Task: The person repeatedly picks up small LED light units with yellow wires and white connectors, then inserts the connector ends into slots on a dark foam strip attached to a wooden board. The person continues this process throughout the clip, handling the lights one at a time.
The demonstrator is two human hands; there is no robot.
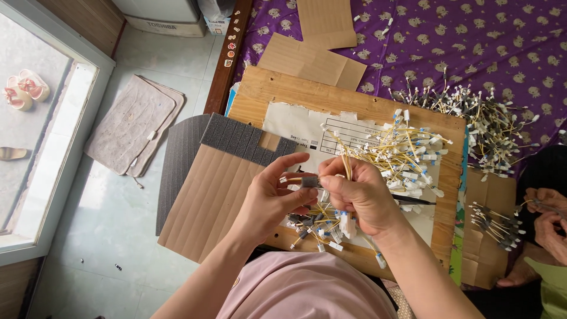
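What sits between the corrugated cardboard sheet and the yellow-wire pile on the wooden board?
In the head view, a torn white paper sheet lies there on the wooden board; lower down, both hands meet over that stretch.

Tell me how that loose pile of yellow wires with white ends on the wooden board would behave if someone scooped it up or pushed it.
The pile of yellow wires would probably come up tangled, since the strands cross each other every way. Each wire looks thin and curved, so likely floppy and light. Pushed across the wooden board, it would probably slide as a clump and shed strays; nothing round suggests rolling.
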